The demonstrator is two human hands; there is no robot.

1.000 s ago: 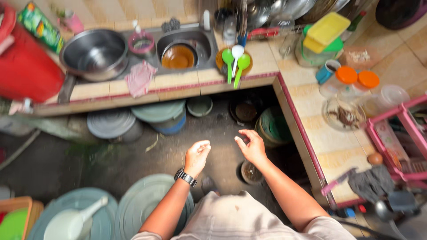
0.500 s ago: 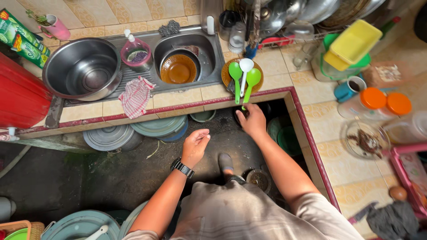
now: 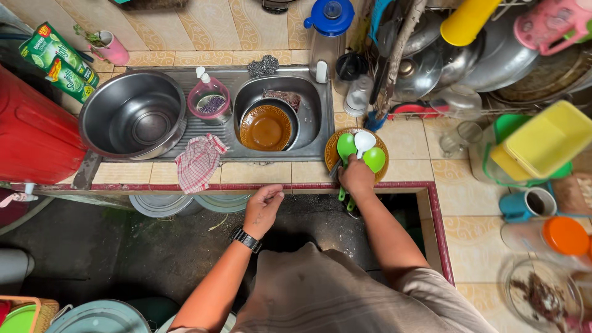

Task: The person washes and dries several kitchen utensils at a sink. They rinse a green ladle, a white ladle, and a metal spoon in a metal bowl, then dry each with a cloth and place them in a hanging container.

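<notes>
1. At the edge of the tiled counter [image 3: 265,172], the right hand [image 3: 356,176] lies over the handles of the ladles, its fingers curled down around them; how tight the pinch is cannot be told from above.
2. Two green ladles [image 3: 374,159] and one white ladle [image 3: 364,140] lie with their bowls on a round brown plate [image 3: 331,150], just right of the sink; green handle ends poke out below the hand, past the counter's red edge.
3. The left hand [image 3: 263,208] hangs loosely curled in front of the counter edge, fingers bent inward, holding nothing visible. A dark wristwatch [image 3: 245,238] sits on that wrist.
4. In the steel sink [image 3: 311,111] rests a brown bowl [image 3: 266,127] inside a metal pan.
5. Left of the sink stands a large steel basin [image 3: 134,115], with a pink soap bottle [image 3: 209,102] between the two.
6. A red checked cloth [image 3: 197,163] drapes over the counter's front, well apart from both hands.
7. Far left, a red tub [image 3: 34,135]; far right, a yellow container [image 3: 546,139] on green ones.
</notes>
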